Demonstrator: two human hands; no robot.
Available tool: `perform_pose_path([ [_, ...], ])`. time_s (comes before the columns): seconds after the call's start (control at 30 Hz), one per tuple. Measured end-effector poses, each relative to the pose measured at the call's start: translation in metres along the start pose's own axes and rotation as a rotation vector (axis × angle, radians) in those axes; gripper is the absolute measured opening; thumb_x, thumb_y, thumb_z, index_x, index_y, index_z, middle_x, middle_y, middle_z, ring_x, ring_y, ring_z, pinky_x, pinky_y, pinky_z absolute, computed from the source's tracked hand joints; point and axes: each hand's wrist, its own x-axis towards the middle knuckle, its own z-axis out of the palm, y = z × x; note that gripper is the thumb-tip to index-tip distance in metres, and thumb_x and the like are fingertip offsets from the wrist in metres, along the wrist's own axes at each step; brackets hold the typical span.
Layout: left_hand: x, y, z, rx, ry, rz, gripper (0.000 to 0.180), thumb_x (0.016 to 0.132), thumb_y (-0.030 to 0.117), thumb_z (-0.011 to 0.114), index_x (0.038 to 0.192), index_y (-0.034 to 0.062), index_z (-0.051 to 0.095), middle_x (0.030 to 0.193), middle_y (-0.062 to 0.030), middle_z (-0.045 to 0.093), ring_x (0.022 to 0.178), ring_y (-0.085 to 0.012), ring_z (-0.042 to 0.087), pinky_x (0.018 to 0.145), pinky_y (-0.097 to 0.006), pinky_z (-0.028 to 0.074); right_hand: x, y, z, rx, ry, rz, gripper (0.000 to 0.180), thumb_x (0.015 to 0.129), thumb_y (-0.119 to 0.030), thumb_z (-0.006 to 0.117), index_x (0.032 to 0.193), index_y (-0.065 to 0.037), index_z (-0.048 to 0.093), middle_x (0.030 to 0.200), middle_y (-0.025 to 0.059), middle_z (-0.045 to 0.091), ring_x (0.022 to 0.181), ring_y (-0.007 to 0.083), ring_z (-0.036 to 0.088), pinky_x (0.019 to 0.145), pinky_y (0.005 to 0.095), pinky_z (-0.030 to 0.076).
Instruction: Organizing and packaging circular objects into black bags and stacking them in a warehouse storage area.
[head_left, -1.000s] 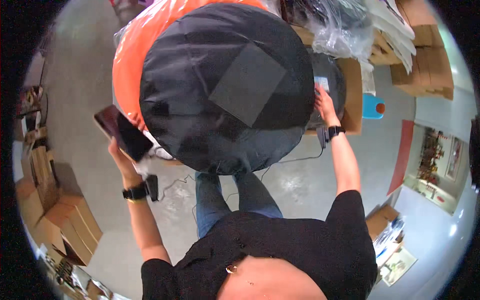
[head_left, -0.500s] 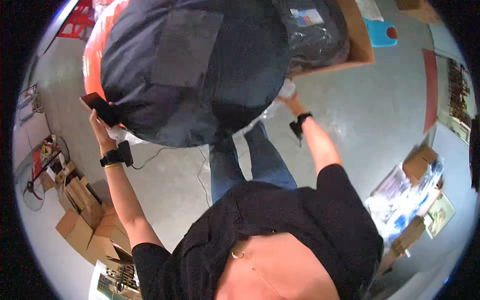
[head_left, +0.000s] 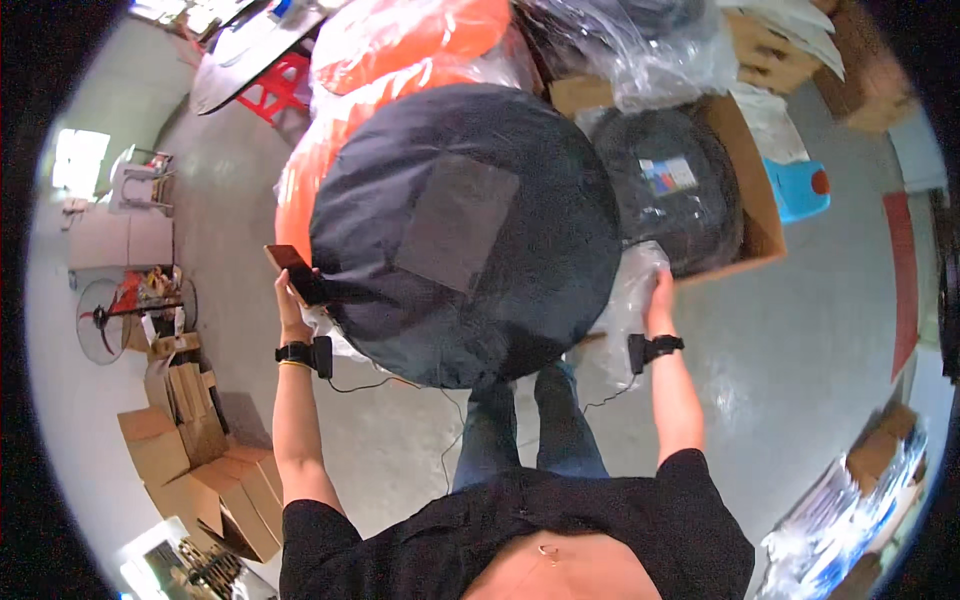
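A large round black fabric bag (head_left: 560, 240) lies in front of me, with a clear rectangular pocket (head_left: 460, 224) on its top. At its left edge my left hand (head_left: 291, 308) is closed round a dark smartphone (head_left: 298, 272), and crumpled clear plastic shows just below that hand. On the other side my right hand (head_left: 660, 300) grips the edge of a clear plastic bag (head_left: 632, 285), pulled out beside the black bag. How far this plastic reaches under the black bag is hidden.
Orange plastic-wrapped bundles (head_left: 420, 40) lie behind and left. An open cardboard box (head_left: 765, 200) at right holds another wrapped round black bag (head_left: 670, 215). Farther right is a blue plastic object (head_left: 800, 192). Cartons (head_left: 200, 450) and a fan (head_left: 105, 320) stand left. A thin cable hangs near my legs.
The view has shifted, so the black bag and box sit lower and farther right in it. My right hand has moved outward, and more clear plastic is spread beside the black bag.
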Motion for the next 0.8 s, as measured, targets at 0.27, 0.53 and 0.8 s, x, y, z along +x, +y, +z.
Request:
perform_pose_path([
  [0.27, -0.002, -0.007, 0.018, 0.017, -0.059, 0.167, 0.046, 0.078, 0.048, 0.054, 0.103, 0.0088, 0.054, 0.086, -0.0056, 0.06, 0.08, -0.0189, 0.058, 0.075, -0.031, 0.047, 0.03, -0.079, 0.052, 0.288, -0.466, 0.273, 0.044, 0.084, -0.031, 0.059, 0.107, 0.006, 0.059, 0.106, 0.0061, 0.061, 0.097, 0.0175, 0.055, 0.086, 0.0292, 0.041],
  [0.53, -0.064, -0.039, 0.04, -0.376, 0.006, 0.182, 0.045, 0.084, 0.043, 0.05, 0.113, 0.0087, 0.05, 0.096, -0.0052, 0.059, 0.089, -0.0198, 0.057, 0.086, -0.033, 0.043, -0.067, -0.14, -0.052, 0.19, -0.176, 0.032, 0.042, 0.078, -0.022, 0.066, 0.107, 0.007, 0.058, 0.107, 0.009, 0.061, 0.098, 0.0181, 0.055, 0.088, 0.0301, 0.041],
  [0.8, -0.112, -0.15, 0.13, 0.015, -0.415, 0.195, 0.045, 0.09, 0.034, 0.042, 0.123, 0.0043, 0.044, 0.114, -0.0115, 0.056, 0.105, -0.0249, 0.054, 0.094, -0.039, 0.04, -0.242, -0.196, -0.249, 0.273, 0.371, 0.239, 0.045, 0.073, -0.023, 0.072, 0.105, 0.006, 0.059, 0.096, 0.0106, 0.063, 0.086, 0.0178, 0.06, 0.077, 0.0308, 0.049],
])
